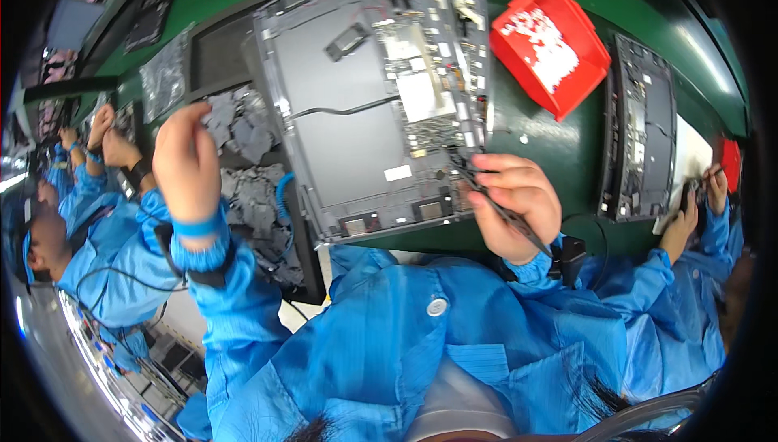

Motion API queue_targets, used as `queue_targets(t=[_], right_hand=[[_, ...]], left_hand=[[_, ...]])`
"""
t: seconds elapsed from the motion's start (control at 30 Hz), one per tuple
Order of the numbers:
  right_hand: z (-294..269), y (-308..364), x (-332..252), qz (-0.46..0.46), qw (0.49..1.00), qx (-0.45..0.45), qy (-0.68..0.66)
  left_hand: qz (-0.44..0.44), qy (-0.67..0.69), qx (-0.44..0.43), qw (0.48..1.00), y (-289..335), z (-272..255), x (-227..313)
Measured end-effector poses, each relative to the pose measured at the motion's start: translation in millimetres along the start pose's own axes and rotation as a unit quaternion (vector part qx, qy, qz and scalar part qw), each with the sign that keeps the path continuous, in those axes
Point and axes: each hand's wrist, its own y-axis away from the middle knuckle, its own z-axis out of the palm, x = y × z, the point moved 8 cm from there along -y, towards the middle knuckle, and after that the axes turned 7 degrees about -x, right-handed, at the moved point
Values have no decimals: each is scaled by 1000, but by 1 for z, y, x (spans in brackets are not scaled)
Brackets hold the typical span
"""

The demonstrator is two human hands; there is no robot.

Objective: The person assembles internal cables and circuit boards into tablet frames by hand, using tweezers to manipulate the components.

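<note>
1. Closest to us, our right hand has a narrow grip on dark tweezers, thumb on one side and fingers on the other, probably for fine control. The points meet the chassis near its lower right; we cannot tell whether they pinch anything.

2. Our left hand hangs raised over the scraps, apart from the chassis, fingers curled in. We see nothing clearly between them and cannot tell whether they hold something small. A blue strap rings that wrist, perhaps against static.

3. The chassis lies open side up, tilted a little, in front of us and between our hands; so laid, its parts face us. A cable crosses its bare panel to the board, and a black block sits farther up the panel. Another chassis shows past its right edge, mostly hidden.

4. Left of it, a dark tray holds grey scraps, likely kept there within easy reach of our left hand.

5. Beyond our right hand, a red bin stands apart from the chassis; its walls seem meant to keep the white bits together.
</note>
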Motion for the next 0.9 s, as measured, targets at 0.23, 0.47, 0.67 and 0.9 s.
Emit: queue_targets(t=[0.23, 0.47, 0.67, 0.9], right_hand=[[5, -2, -3, 10, 999, -19, 39], [4, -4, 0, 18, 999, -19, 20], [2, -6, -1, 36, 999, -19, 4], [-20, -29, -2, 55, 998, 40, -13]], left_hand=[[-9, 53, -124, 991, -15, 73, -51], [154, 24, -167, 974, -17, 72, -8], [116, -35, -190, 974, -15, 65, -11], [-90, 363, -157, 914, -18, 25, -49]])
